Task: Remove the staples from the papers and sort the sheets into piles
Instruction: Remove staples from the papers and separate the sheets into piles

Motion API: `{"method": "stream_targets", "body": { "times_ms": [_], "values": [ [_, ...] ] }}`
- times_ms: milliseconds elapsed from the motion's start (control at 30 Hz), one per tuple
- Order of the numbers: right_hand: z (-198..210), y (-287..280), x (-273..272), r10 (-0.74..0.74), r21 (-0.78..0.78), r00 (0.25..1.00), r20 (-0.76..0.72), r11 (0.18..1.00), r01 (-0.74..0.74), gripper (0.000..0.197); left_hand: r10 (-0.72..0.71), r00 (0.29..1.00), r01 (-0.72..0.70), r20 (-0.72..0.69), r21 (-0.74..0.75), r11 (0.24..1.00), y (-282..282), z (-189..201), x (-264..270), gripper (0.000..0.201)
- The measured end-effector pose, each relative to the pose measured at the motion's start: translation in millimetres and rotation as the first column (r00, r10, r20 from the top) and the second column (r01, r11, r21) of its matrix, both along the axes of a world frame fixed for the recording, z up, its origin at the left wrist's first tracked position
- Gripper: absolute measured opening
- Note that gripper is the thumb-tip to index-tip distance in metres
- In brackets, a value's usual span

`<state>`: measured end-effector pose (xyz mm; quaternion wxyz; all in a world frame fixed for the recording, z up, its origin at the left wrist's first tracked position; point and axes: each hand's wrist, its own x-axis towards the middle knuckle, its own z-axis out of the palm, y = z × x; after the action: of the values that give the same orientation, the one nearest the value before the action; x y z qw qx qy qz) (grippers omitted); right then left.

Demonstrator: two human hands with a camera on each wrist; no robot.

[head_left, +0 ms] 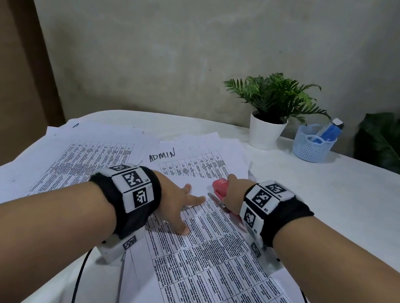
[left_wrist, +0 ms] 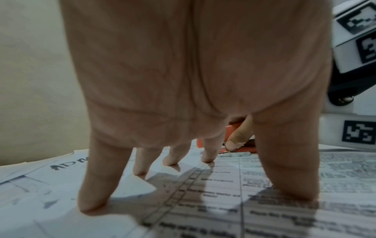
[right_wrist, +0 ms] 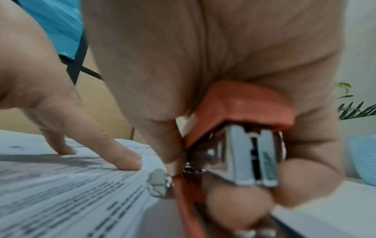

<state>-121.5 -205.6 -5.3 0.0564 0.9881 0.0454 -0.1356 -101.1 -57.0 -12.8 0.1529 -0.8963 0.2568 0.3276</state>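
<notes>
Left hand [head_left: 176, 202] splayed flat, pinning the thin, floppy, tear-prone papers [head_left: 214, 260] on the table [head_left: 344, 203], right hand [head_left: 233, 192] wrapped around red stapler [head_left: 221, 190] at their top edge.

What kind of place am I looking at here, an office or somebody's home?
Probably a home desk or small office corner. Printed papers cover a white table against a bare wall, with a small potted plant and a blue basket of supplies at the back.
</notes>
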Motion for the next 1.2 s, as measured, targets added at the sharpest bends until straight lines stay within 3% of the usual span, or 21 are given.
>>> {"method": "stream_targets", "body": {
  "times_ms": [100,267,467,733,967,1133,1200],
  "values": [
    [0.7,-0.4,1.2,0.051,-0.002,0.998,-0.027,0.999,-0.051,0.021,0.002,1.000,-0.002,-0.010,0.002,1.000,-0.7,1.8,-0.2,0.087],
    [-2.9,2.8,3.0,0.063,-0.016,0.998,0.015,0.998,-0.063,0.039,0.002,1.000,-0.002,-0.007,-0.009,1.000,-0.1,0.7,-0.6,0.088],
    [-4.1,-2.2,-1.2,-0.009,-0.019,1.000,-0.017,1.000,0.009,0.038,-0.004,1.000,0.004,-0.006,-0.001,1.000,-0.9,0.9,0.9,0.090],
    [-10.6,5.3,12.2,0.004,-0.057,1.000,-0.025,0.998,-0.006,0.038,-0.017,1.000,0.017,0.002,0.010,1.000,-1.4,0.1,1.7,0.090],
    [-4.5,1.1,0.1,-0.047,0.018,0.999,-0.020,0.999,0.047,0.040,-0.014,1.000,0.014,-0.020,0.002,1.000,-2.1,1.5,2.1,0.090],
    [-10.8,11.1,10.1,0.082,-0.194,0.995,-0.058,0.977,-0.092,0.037,-0.003,1.000,0.003,-0.012,-0.003,1.000,-2.3,1.7,0.9,0.090],
    [-17.3,11.8,16.6,0.064,-0.201,0.997,-0.044,0.977,-0.071,0.041,0.000,1.000,0.000,-0.009,-0.005,1.000,-2.7,2.6,0.1,0.089]
  ]
}}
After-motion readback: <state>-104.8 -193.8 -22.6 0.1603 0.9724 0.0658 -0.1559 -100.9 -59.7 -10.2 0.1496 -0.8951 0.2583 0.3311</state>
